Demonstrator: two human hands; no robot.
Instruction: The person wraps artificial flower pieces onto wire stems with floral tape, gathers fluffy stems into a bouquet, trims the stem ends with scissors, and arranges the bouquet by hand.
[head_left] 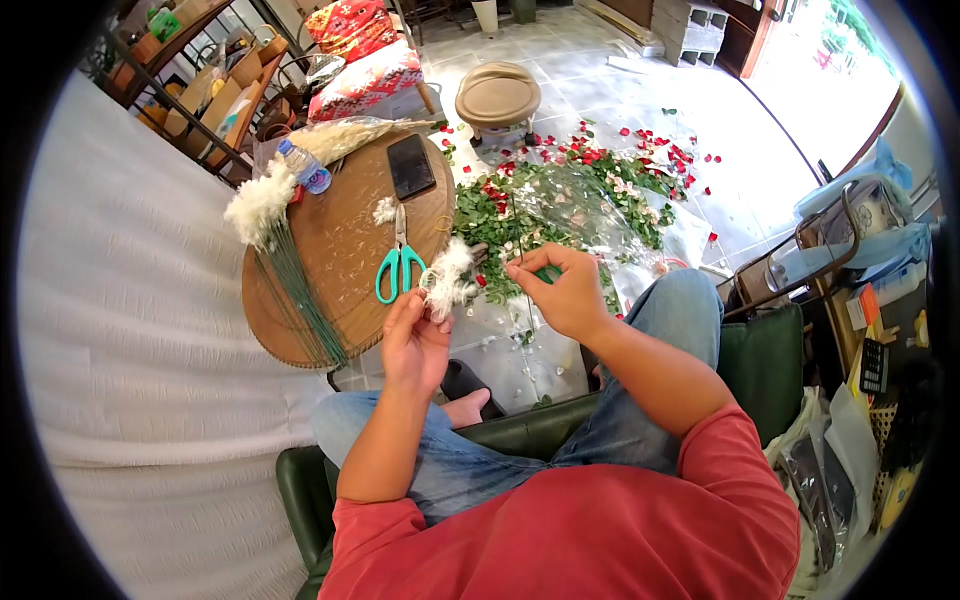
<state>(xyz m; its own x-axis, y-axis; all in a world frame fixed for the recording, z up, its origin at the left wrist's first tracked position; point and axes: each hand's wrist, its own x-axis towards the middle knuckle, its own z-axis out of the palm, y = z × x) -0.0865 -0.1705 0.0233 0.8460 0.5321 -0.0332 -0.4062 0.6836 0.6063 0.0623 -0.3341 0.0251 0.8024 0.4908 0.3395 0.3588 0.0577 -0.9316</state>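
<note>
My left hand [416,340] pinches a tuft of white fluffy plumes [452,278] near the round table's right edge. To its right, my right hand [568,292] grips a thin dark green stem [529,318] between thumb and fingers. Something green shows within that hand, partly hidden by the fingers. Teal-handled scissors [400,268] lie on the table just beyond my left hand, blades pointing away. A small white tuft [384,210] rests by their tips. At the table's left lies a bundle of white fluffy flowers [262,208] on long green stems [300,300].
The round wooden table [350,240] also holds a black phone [410,166], a water bottle [305,167] and pale dried plumes [345,138]. Green leaves and red petals [640,165] litter the floor ahead, near a brown stool [497,95]. A metal-framed chair [840,235] stands right.
</note>
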